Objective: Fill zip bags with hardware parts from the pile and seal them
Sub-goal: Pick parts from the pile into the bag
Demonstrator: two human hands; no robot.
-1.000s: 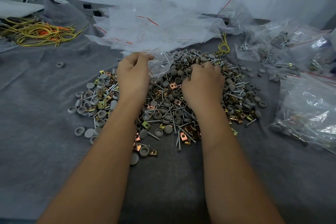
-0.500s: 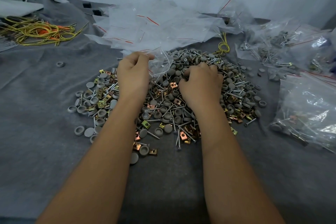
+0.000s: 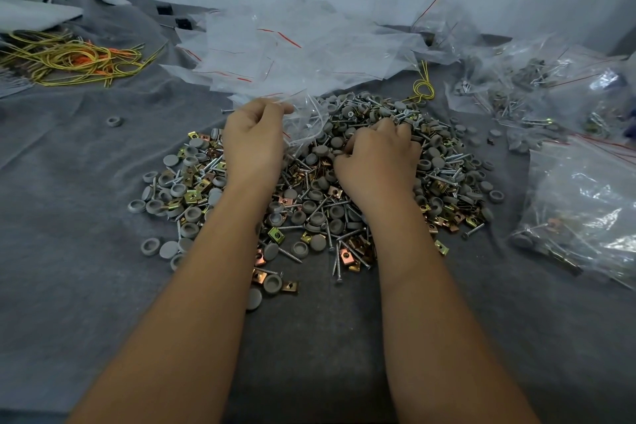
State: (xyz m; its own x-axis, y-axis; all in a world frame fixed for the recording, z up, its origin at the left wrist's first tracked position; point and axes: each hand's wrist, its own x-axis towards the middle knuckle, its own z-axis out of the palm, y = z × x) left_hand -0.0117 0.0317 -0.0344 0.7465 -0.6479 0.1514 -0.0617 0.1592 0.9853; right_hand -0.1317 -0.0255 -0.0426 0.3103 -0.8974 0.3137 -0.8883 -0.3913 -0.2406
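A pile of hardware parts (image 3: 320, 203) lies on the grey cloth: grey round caps, silver screws and brass clip nuts. My left hand (image 3: 253, 141) grips the mouth of a clear zip bag (image 3: 304, 120) at the pile's far left side. Just right of the bag, my right hand (image 3: 377, 158) sits on the pile with its fingers curled into the parts. What the fingers hold is hidden under the hand.
A heap of empty zip bags (image 3: 292, 48) with red seal lines lies behind the pile. Filled bags (image 3: 585, 203) are stacked at the right and far right (image 3: 537, 86). Yellow and orange ties (image 3: 69, 58) lie far left. One loose cap (image 3: 113, 121) sits apart on the cloth (image 3: 86, 303).
My right hand has drawn slightly left toward the bag across the pile. My left hand and the bag have stayed in place.
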